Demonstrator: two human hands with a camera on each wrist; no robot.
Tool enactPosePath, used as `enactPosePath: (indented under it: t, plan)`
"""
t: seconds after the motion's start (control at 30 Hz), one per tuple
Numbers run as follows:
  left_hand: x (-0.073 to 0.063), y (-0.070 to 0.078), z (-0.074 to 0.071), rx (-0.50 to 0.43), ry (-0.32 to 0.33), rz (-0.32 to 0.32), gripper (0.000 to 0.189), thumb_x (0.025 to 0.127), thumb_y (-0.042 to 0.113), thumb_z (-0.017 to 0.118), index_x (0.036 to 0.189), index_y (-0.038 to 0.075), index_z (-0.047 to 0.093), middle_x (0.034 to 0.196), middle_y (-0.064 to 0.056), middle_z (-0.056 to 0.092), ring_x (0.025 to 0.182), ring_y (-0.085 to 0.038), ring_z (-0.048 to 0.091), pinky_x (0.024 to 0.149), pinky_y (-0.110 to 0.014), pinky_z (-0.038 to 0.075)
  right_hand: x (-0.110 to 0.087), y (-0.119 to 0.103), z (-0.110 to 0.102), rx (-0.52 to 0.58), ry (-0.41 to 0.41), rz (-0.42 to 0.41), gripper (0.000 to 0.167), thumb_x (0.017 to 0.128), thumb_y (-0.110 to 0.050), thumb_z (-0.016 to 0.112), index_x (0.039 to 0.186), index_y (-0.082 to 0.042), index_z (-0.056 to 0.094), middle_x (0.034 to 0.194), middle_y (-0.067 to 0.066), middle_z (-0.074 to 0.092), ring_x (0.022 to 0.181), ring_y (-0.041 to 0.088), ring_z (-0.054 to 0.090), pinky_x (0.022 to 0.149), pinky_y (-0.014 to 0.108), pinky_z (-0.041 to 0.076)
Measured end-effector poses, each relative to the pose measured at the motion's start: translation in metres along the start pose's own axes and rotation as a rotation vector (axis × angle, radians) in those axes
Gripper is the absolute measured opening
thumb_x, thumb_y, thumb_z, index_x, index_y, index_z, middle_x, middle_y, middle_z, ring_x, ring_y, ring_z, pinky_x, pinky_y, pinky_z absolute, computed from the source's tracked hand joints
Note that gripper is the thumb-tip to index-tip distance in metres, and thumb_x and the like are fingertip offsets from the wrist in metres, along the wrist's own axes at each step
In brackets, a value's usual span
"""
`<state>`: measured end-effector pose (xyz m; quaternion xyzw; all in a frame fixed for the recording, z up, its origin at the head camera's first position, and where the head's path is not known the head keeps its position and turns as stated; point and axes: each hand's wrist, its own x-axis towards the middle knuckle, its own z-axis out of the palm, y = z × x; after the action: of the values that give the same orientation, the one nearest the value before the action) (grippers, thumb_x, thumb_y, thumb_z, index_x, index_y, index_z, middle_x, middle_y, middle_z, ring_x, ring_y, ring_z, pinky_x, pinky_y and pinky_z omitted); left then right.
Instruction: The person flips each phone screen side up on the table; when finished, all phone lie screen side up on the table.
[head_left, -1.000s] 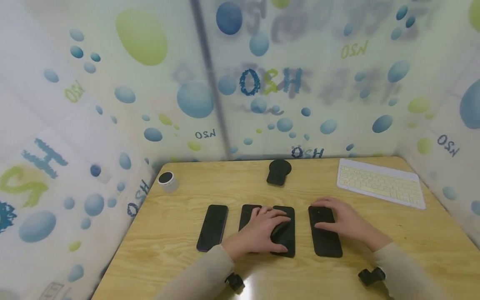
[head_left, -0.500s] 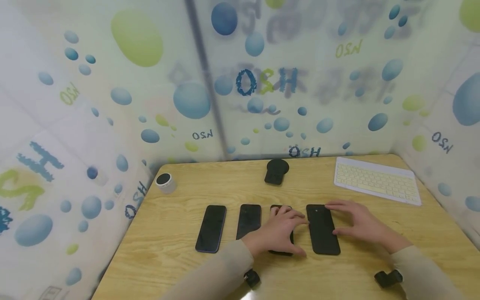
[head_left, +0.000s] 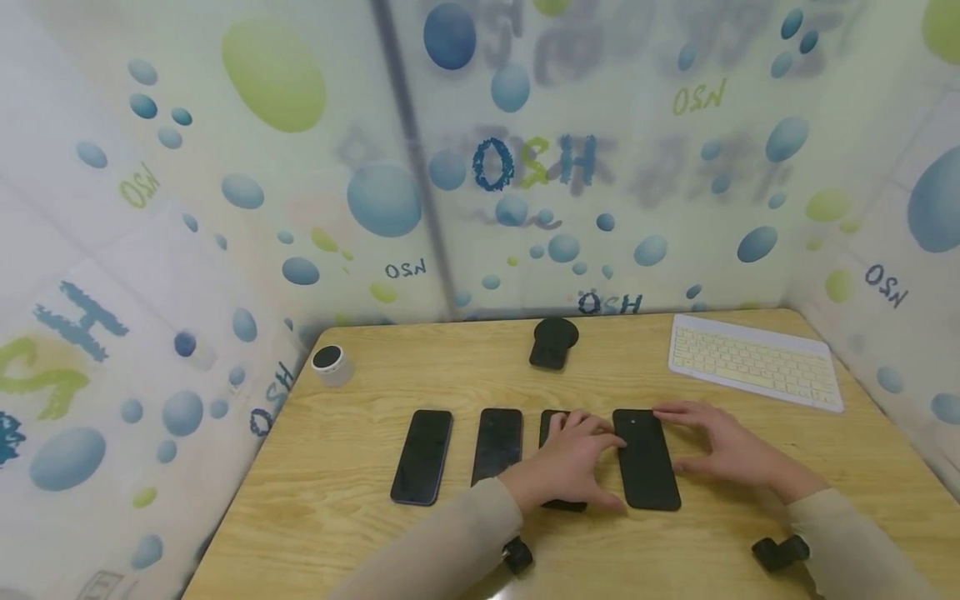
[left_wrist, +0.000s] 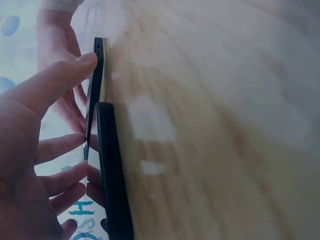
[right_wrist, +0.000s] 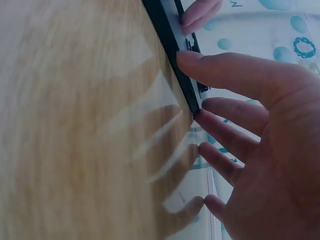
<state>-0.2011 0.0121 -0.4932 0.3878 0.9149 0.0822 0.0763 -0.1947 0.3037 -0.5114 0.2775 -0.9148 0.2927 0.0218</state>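
Note:
Several dark phones lie in a row on the wooden table. My left hand point(head_left: 566, 471) spans the third phone point(head_left: 550, 427) and hides much of it, with its thumb and fingertips at the left edge of the rightmost phone point(head_left: 647, 471). Across from it, my right hand point(head_left: 731, 450) has its fingertips and thumb at that phone's right edge. In the right wrist view, the right thumb point(right_wrist: 225, 70) is right at the phone's side point(right_wrist: 172, 45), fingers spread. The left thumb point(left_wrist: 60, 80) meets the far phone's edge in the left wrist view.
Two more phones, the second phone point(head_left: 498, 442) and the leftmost phone point(head_left: 422, 458), lie to the left. Behind the row are a small white cylinder point(head_left: 333, 371) with a dark top, a black round-headed object point(head_left: 553, 343) and a white keyboard point(head_left: 756, 362).
My left hand has moved right from the second and third phones to the left edge of the rightmost one. My right hand has drawn back from over that phone to its right edge.

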Motion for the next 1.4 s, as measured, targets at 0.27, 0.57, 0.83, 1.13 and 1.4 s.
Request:
enactPosePath:
  t: [0.27, 0.57, 0.83, 1.13, 1.4]
  plan:
    - [0.001, 0.004, -0.001, 0.023, 0.014, -0.018, 0.083, 0.072, 0.081, 0.073, 0.143, 0.04, 0.057, 0.15, 0.011, 0.048, 0.136, -0.014, 0.038, 0.107, -0.043, 0.03, 0.001, -0.004, -0.003, 0.028, -0.025, 0.018, 0.075, 0.074, -0.028, 0.093, 0.139, -0.006, 0.064, 0.143, 0.015, 0.061, 0.13, 0.045, 0.052, 0.098, 0.07, 0.041]
    - [0.003, 0.009, -0.001, 0.071, 0.041, -0.035, 0.078, 0.072, 0.08, 0.075, 0.138, 0.04, 0.06, 0.146, 0.011, 0.051, 0.134, -0.013, 0.039, 0.107, -0.042, 0.031, 0.003, -0.006, -0.002, 0.063, -0.04, 0.072, 0.075, 0.073, -0.026, 0.093, 0.14, -0.005, 0.064, 0.145, 0.02, 0.058, 0.133, 0.05, 0.049, 0.099, 0.072, 0.04]
    - [0.004, 0.011, -0.002, 0.081, 0.041, -0.048, 0.076, 0.072, 0.078, 0.077, 0.137, 0.039, 0.062, 0.144, 0.012, 0.052, 0.132, -0.013, 0.04, 0.104, -0.042, 0.031, 0.005, -0.004, -0.001, 0.083, -0.051, 0.092, 0.075, 0.071, -0.024, 0.094, 0.139, -0.008, 0.065, 0.145, 0.014, 0.058, 0.134, 0.043, 0.049, 0.1, 0.049, 0.045]
    - [0.004, 0.012, -0.002, 0.076, 0.032, -0.054, 0.077, 0.073, 0.076, 0.077, 0.139, 0.04, 0.061, 0.145, 0.013, 0.052, 0.133, -0.012, 0.039, 0.106, -0.044, 0.029, 0.004, -0.003, -0.001, 0.183, -0.05, 0.128, 0.077, 0.072, -0.021, 0.093, 0.142, -0.007, 0.063, 0.148, 0.023, 0.052, 0.137, 0.053, 0.043, 0.1, 0.074, 0.038]
    - [0.002, 0.014, -0.004, 0.072, 0.024, -0.053, 0.078, 0.074, 0.074, 0.078, 0.142, 0.039, 0.061, 0.149, 0.013, 0.051, 0.134, -0.012, 0.039, 0.106, -0.046, 0.028, 0.0, -0.006, 0.0, 0.19, -0.024, 0.132, 0.077, 0.073, -0.021, 0.092, 0.143, -0.012, 0.063, 0.149, 0.022, 0.051, 0.137, 0.053, 0.042, 0.1, 0.075, 0.035]
